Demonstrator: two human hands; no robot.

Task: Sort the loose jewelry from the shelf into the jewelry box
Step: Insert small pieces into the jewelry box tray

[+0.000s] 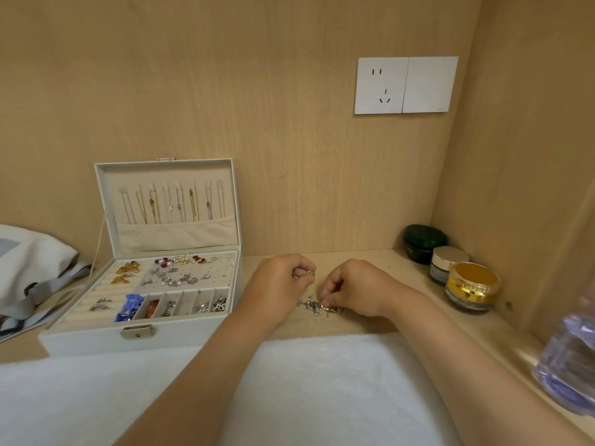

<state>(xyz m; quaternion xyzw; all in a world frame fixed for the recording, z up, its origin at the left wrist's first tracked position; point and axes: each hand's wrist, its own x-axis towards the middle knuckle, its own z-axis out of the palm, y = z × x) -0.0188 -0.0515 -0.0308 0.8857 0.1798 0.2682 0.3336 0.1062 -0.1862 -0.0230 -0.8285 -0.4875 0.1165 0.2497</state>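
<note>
Here, my left grip (277, 284) is curled just above the shelf (306, 326), pinching a small gold ring (311, 273) between thumb and forefinger. My right grip (351, 288) is just beside it, fingers bent down into the pile of loose jewelry (314, 308), where the fingertips pinch a gold hoop (325, 306). The pile is small: a few silver pieces and that hoop, lying on the bare wood between my two hands and a little toward me.

The jewelry box (96, 339) stands open on the shelf to my left, near my left forearm but apart from it. Its lid (167, 169) is upright against the back wall, with thin necklaces (170, 204) hanging in a row inside it. The tray below holds amber pieces at the back left, red and pearl studs along the back, silver earrings on the perforated pad, and small compartments along the front with a blue piece, an orange one and more silver. The clasp on the front wall hangs unfastened.

To my right, in the corner, three jars stand close together: a dark green jar (423, 241) furthest back, a silver-lidded jar (447, 262) next, and a gold jar (473, 284) nearest me. A white towel (322, 381) lies under my forearms.
</note>
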